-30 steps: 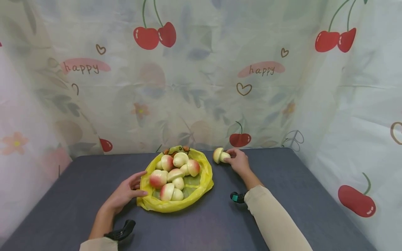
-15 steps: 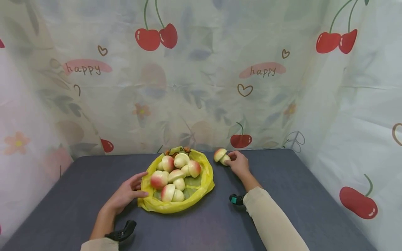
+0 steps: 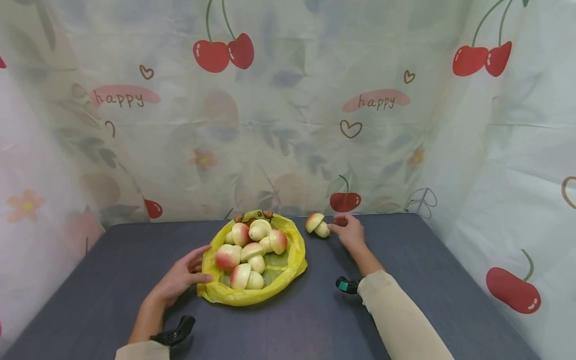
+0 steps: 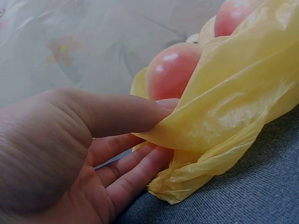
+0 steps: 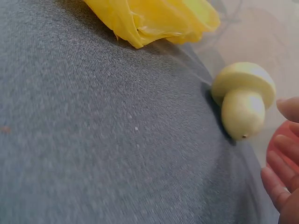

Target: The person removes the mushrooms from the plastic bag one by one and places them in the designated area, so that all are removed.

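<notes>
My left hand [image 3: 177, 277] pinches the rim of a yellow plastic bag [image 3: 234, 298] at its left side. In the left wrist view the thumb [image 4: 135, 113] lies over the film, with fingers beneath it. Several cream toy mushrooms [image 3: 227, 257] with reddish caps lie inside the rolled-open bag. One more mushroom [image 3: 315, 223] lies on the table right of the bag, cap to the left. Just right of its stem is my right hand [image 3: 352, 235], fingers parted and holding nothing. The right wrist view shows a gap between that mushroom [image 5: 243, 114] and the fingers.
The dark grey table [image 3: 288, 330] ends at the back against a printed curtain [image 3: 288, 110]. A green and orange patterned thing [image 3: 254, 215] shows at the bag's far rim; its kind is unclear. Black devices [image 3: 348, 285] sit at both wrists.
My right hand has let go of the lone mushroom and drawn back slightly to the right. That mushroom has tilted a little and now lies on the table. The left hand keeps its place.
</notes>
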Tool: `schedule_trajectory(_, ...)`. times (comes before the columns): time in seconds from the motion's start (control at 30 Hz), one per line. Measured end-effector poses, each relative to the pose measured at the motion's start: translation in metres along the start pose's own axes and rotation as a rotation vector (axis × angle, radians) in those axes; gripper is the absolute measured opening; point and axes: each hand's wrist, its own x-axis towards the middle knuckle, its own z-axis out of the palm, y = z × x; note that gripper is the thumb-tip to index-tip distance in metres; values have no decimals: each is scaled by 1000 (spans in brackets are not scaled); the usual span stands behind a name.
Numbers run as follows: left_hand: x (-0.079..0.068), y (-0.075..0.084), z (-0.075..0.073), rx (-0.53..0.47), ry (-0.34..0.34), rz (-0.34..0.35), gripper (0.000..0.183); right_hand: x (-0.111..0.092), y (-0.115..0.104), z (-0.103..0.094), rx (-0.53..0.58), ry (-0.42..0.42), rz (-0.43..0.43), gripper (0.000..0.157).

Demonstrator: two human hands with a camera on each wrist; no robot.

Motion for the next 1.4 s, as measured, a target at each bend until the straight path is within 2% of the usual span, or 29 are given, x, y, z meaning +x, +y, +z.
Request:
schedule_trajectory(0.27, 0, -3, -1, 0, 4, 1, 83, -3, -8, -6, -5, -10, -45, 36)
schedule_trajectory(0.57, 0, -1, -3, 10, 1, 1, 82, -11, -29, -4, -2, -37, -104, 33)
schedule_trajectory(0.8, 1, -1, -2, 14, 2, 0, 82, -8, -45, 3, 41, -88, -124, 33)
schedule_trajectory(1.07, 0, -2, -4, 12, -4, 7, 82, -2, -75, 15, 72, -169, -142, 32)
schedule_trajectory(1.27, 0, -3, -2, 8, -9, 11, 82, -4, -97, 25, 56, -191, -131, 33)
schedule_trajectory(1.4, 1, -3, -1, 7, -7, 15, 82, -5, -103, 34, 82, -214, -137, 32)
